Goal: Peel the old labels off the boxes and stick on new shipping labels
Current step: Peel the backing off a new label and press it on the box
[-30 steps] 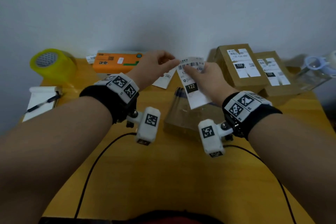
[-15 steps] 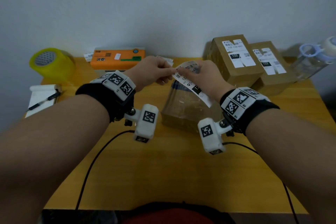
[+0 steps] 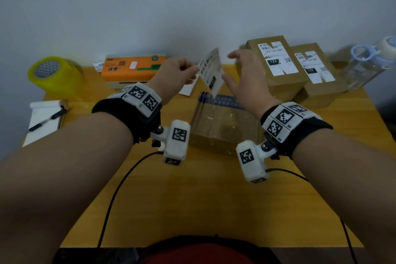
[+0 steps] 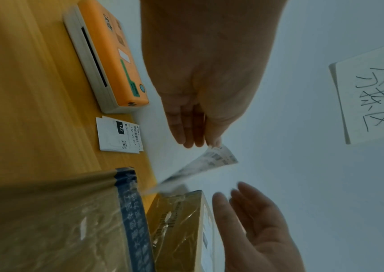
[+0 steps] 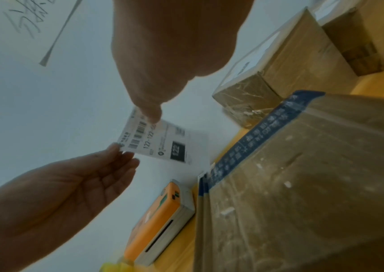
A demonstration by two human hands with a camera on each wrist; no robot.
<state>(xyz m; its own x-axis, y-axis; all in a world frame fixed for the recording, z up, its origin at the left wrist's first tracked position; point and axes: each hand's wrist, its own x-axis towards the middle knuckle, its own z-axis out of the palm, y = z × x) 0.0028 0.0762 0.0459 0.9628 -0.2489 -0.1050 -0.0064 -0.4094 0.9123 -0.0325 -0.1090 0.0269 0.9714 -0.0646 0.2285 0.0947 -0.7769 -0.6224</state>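
My left hand pinches a corner of a white shipping label and holds it in the air above the far edge of a brown taped box. The label shows a barcode and a black "122" patch. Just right of it, my right hand has its fingers spread and grips nothing. Its thumb tip overlaps the label's top edge in the right wrist view; I cannot tell whether it touches. In the left wrist view the label hangs between both hands. The box top bears blue printed tape and no label.
Two labelled brown boxes stand at the back right beside a clear bottle. An orange label printer and a label stack lie behind my left hand. A yellow tape roll and a notepad with pen are at the left.
Both hands were pinching the label over the box. My right hand has let go and spread its fingers, and my left hand has lifted the label more upright.
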